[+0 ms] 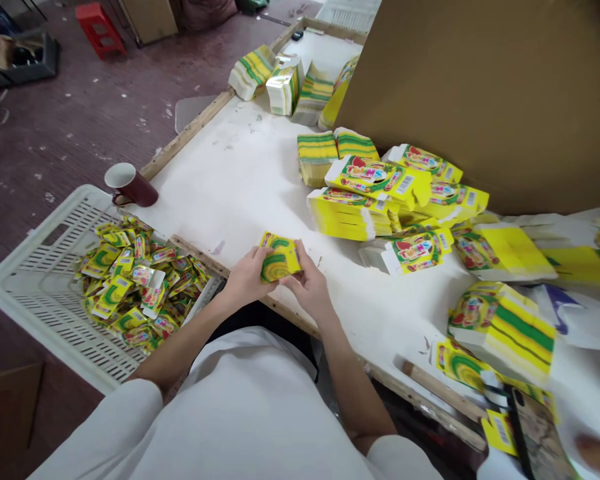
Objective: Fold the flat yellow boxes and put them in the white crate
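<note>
White shirt (240, 413) nearest; both hands, left hand (245, 277) and right hand (307, 283), fingers pinching small carton (279, 257), mid-fold; next likely needs flaps tucked

Left hand (247, 277) and right hand (307, 283) gripping small yellow carton (279, 259), white basket (40, 280) beside

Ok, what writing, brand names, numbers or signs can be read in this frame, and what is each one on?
"TWINS", or close to it, blurred: red logo on the flat yellow cartons stacked on the white table.
Barcodes on those cartons: digits too small to read.
Small carton held in the left hand and right hand: green and yellow swirl, no readable text.
Folded cartons in the white crate: print too small.
</note>
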`<state>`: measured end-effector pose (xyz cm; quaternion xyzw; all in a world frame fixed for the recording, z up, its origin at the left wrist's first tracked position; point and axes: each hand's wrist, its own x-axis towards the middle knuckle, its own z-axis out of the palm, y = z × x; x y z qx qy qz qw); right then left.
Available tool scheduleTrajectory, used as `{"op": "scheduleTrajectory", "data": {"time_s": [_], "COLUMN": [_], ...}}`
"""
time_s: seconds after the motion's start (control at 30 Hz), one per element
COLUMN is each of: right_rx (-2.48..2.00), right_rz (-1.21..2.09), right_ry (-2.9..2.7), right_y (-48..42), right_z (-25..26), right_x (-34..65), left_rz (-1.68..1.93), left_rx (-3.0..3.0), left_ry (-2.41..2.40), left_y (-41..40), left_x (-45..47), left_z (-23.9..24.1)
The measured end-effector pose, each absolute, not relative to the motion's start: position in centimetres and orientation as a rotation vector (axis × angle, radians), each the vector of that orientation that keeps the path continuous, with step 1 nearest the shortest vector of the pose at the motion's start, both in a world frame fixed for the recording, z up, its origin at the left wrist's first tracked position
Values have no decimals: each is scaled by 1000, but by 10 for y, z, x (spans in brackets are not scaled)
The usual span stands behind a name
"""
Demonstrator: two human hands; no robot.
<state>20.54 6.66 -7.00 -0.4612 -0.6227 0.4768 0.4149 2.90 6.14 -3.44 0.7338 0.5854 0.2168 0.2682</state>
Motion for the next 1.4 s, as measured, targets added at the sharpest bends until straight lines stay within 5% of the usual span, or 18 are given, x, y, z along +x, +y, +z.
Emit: {"op": "scheduleTrajectory", "data": {"time_s": [0.27,0.8,0.97,1.27,1.4], "right_rx": [-1054,-1050,-967,-1586,-1555], "right_rz": [900,1017,1355,640,642], "right_ry": [-1993,-1778,-1544,-1970,-1895], "right_y": [74,77,78,87,86], "right_z": [-55,-53,-71,-102,-98], "right_x": [225,215,217,221,214], "left_rz": [613,599,610,661,1072], "left_rx": [2012,2096,2066,1422,1146], "left_ry": [1510,1537,1523,2810,2531], "left_y": [73,72,71,27,23], "left_x": [21,24,21,-150,-149], "left_z": [-21,-14,-17,4,-7]}}
